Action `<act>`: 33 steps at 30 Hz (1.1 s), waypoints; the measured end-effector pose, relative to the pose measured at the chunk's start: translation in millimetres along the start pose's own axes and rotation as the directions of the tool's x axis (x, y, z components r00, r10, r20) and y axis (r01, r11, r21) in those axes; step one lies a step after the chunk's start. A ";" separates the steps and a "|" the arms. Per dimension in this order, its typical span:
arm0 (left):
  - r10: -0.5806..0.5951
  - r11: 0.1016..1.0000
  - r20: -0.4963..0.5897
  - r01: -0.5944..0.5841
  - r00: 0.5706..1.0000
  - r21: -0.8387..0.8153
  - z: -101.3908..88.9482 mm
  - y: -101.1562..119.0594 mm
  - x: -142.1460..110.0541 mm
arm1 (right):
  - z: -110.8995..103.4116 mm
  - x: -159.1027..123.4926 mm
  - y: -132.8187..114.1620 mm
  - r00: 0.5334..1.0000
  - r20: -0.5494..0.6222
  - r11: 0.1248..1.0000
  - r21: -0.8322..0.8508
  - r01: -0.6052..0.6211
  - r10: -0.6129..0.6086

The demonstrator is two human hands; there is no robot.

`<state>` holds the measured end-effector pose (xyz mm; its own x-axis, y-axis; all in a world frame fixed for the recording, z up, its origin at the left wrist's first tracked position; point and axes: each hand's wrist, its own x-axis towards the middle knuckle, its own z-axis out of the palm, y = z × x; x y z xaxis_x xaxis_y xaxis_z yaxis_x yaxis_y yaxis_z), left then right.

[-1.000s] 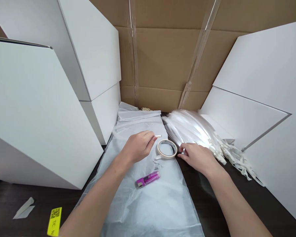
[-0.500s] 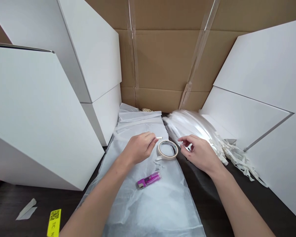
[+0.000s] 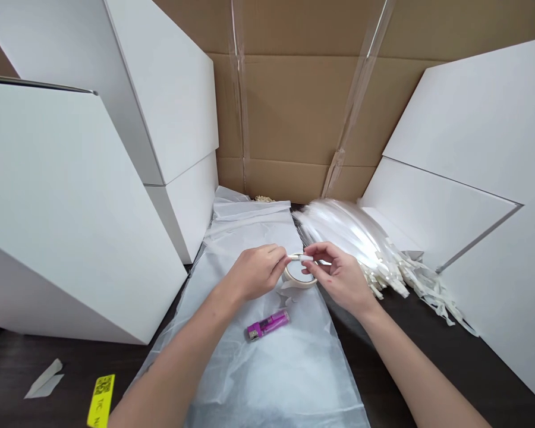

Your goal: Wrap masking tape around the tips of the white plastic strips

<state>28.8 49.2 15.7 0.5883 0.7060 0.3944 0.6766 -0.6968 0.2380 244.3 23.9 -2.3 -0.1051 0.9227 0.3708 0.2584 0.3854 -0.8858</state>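
Note:
My left hand (image 3: pixel 259 273) is closed in a pinch on one end of a short, thin white stick (image 3: pixel 298 257). At its other end, the thumb and fingertips of my right hand (image 3: pixel 341 278) close round it from the right. Whether a second small white piece is between those fingers cannot be made out. Just below the stick, a roll of cream masking tape (image 3: pixel 301 285) lies on the white translucent sheet (image 3: pixel 303 362), partly covered by my fingers. Nearer to me a purple lighter (image 3: pixel 268 325) rests on the same sheet.
Beyond my right hand lies a bundle of clear plastic strips (image 3: pixel 345 229) with whitish ends. White boxes stand left (image 3: pixel 62 202) and right (image 3: pixel 463 131), with a cardboard wall (image 3: pixel 294 107) behind. A yellow label (image 3: pixel 101 399) and a paper scrap (image 3: pixel 45 379) lie at lower left.
My right hand has moved left, from beside the tape roll to the stick's free end. My left hand has shifted slightly right and nearer, still pinching the stick.

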 end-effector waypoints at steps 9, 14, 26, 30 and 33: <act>0.018 0.999 -0.004 -0.018 1.000 0.028 -0.2 0.1 -1.0 | 3.9 -2.2 -1.2 0.998 0.004 0.995 -0.076 0.057 -0.057; 0.037 0.998 0.006 -0.038 0.999 0.050 -0.1 1.0 -0.7 | 5.2 -2.5 -2.6 0.997 0.011 0.990 -0.117 0.083 -0.082; 0.072 0.991 0.036 -0.075 0.997 0.107 -1.7 10.0 0.3 | 12.0 -3.4 -4.0 0.996 0.034 0.988 -0.128 0.089 -0.086; 0.072 0.992 0.058 -0.078 0.996 0.103 0.9 11.3 0.0 | 14.4 -3.0 0.8 0.998 0.050 0.998 -0.051 0.031 -0.029; 0.071 0.990 0.066 -0.078 0.995 0.113 3.1 10.3 -0.1 | 15.5 -3.1 4.0 0.998 0.062 1.000 -0.017 0.014 -0.013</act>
<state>37.1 42.4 15.4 0.6629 0.6613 0.3511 0.6741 -0.7312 0.1044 230.7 22.5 -11.4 -0.1677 0.9162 0.3639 0.2731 0.3978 -0.8759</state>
